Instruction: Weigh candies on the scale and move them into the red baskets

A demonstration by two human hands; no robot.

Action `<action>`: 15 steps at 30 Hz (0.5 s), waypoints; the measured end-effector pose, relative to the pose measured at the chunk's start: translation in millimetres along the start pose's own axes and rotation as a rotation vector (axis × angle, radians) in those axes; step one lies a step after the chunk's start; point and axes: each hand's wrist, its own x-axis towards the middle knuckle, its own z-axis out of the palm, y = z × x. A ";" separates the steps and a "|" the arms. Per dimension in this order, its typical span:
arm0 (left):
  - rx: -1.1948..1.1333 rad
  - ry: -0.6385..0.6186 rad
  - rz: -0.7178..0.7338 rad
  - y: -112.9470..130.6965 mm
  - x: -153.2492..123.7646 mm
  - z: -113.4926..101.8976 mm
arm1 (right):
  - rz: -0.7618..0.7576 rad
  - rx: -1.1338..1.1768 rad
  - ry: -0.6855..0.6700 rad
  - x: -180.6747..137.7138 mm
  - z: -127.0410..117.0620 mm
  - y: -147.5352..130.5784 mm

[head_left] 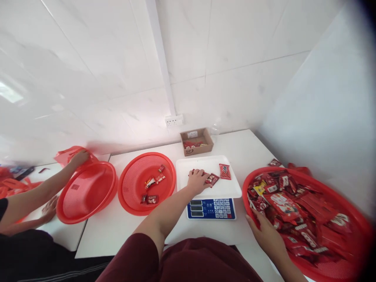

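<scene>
My left hand (197,181) is over the white tray (188,164) of a weighing scale, its fingers curled over small red snack packets (213,179) that partly show beside it. Another red snack packet (225,171) lies apart on the tray's right side. Below the tray is the scale's blue keypad panel (211,209). At the right, my right hand (264,229) grips the near-left rim of a large red plastic basket (248,184). Heaped inside are many red wrapped snacks (283,207); part of the fingers is hidden by the rim.
Left of the scale stands a red basket (125,188) with several small packets. A cardboard box (199,150) holding packets is behind the scale. Further left, a co-worker's hand (79,158) touches a red plastic bag (66,156) by another red basket (63,203). A wall socket (174,120) is behind.
</scene>
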 end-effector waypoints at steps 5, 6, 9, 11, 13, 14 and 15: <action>-0.076 0.091 -0.141 -18.3 -13.4 -8.4 | 0.019 -0.010 -0.033 2.2 2.2 5.6; -0.071 0.124 -0.212 -27.8 -20.2 -13.1 | 0.021 -0.014 -0.040 2.6 2.3 6.5; -0.043 0.233 -0.493 -68.7 -55.2 -32.8 | 0.023 -0.027 -0.044 3.4 2.2 8.9; -0.038 0.330 -0.735 -101.1 -90.7 -46.2 | 0.034 -0.039 -0.039 3.9 2.0 10.4; -0.061 0.439 -0.965 -130.0 -131.6 -54.8 | 0.038 -0.047 -0.036 4.7 1.9 11.8; -0.094 0.495 -1.061 -141.2 -152.2 -56.7 | 0.035 -0.052 -0.036 5.2 1.9 12.6; -0.156 0.566 -1.165 -149.7 -171.6 -56.9 | 0.025 -0.061 -0.035 5.9 2.0 13.3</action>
